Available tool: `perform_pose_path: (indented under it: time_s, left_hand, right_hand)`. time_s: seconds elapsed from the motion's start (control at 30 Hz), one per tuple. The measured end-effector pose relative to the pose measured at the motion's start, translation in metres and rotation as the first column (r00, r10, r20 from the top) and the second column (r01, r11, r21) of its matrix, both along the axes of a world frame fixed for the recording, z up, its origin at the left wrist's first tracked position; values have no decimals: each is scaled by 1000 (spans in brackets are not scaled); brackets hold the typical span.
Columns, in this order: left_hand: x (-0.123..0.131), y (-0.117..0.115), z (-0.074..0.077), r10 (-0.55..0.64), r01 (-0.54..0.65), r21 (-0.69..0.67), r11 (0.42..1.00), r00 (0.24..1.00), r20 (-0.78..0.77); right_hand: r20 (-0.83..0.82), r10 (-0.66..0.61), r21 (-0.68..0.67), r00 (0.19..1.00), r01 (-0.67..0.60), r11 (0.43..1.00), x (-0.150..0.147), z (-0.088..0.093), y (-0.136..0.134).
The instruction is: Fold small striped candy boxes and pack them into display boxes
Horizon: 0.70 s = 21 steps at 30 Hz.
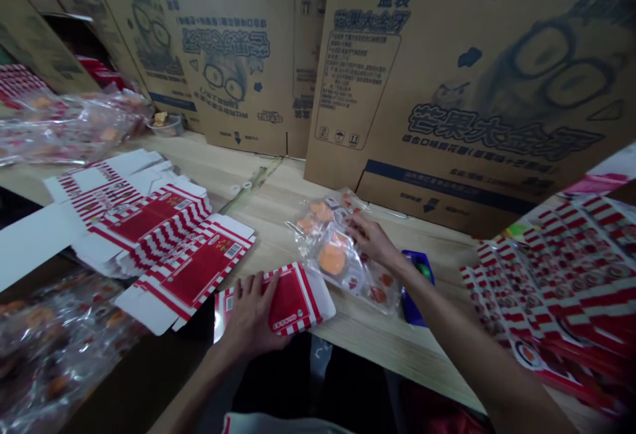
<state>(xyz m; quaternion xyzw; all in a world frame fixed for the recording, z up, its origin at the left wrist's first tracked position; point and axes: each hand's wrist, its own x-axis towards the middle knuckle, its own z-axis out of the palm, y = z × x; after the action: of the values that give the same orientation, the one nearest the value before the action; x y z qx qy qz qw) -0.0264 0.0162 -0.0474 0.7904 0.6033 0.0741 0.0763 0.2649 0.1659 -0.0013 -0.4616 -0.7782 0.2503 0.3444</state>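
Note:
My left hand [252, 315] is wrapped over a red-and-white striped carton [293, 301] at the table's front edge. An end flap of the carton points right, towards clear plastic packets [335, 258] with orange pieces inside. On the upper part of these packets, the fingers of my right hand [370, 238] are bent and pinch the film; the fingertips are partly hidden. To the left of my left hand lies a pile of flattened striped cartons [191, 265], overlapping one another.
Large brown cardboard boxes [248, 116] wall off the back. A blue tray [415, 288] with green items is beside my right forearm. Stacked striped cartons [561, 288] fill the right side. More plastic packets lie in a box [64, 334] at lower left and in a heap [74, 122] at far left.

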Motion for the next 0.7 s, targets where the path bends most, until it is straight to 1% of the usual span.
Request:
perform_pose_path:
  time_s: [0.1,0.17,0.27,0.3,0.33,0.37,0.43,0.5,0.53,0.6,0.63,0.7]
  left_hand:
    - [1,-6,-3,25,-26,38,999,1000,13]
    - [4,-8,-4,39,-39,56,998,999,11]
    - [6,-10,-6,33,-34,78,996,999,15]
    - [7,-11,-6,28,-30,84,996,999,16]
    - [7,-11,-6,26,-28,90,996,1000,14]
    - [7,-12,-6,29,-29,97,995,1000,10]
    - [9,-12,-6,36,-36,115,993,999,-4]
    - [13,-13,-7,25,-23,129,991,1000,-19]
    - [16,-13,-7,11,-8,130,991,1000,-24]
    - [21,-13,-6,-16,19,109,994,999,-33]
    - [23,-14,-6,-23,26,87,996,999,-40]
    - [26,-13,-2,-19,21,21,1000,998,-60]
  right_hand:
    - [9,60,-65,998,-59,996,9,-21,-20]
    - [-29,34,-88,999,-36,995,14,-29,-27]
    - [-66,-61,-111,996,53,992,22,-33,-30]
    - [-53,-75,-104,996,69,992,24,-32,-30]
    - [-24,-60,-94,998,58,994,25,-31,-30]
    - [13,-17,-88,1000,18,996,24,-30,-31]
    - [104,156,-120,982,-144,982,18,-27,-37]
    - [210,333,-180,919,-299,937,5,-27,-48]
    - [271,384,-204,882,-338,919,-2,-28,-54]
    - [379,407,-234,831,-339,911,-16,-32,-65]
    - [407,396,-246,823,-319,915,-21,-34,-69]
    - [392,366,-265,844,-277,923,-25,-42,-75]
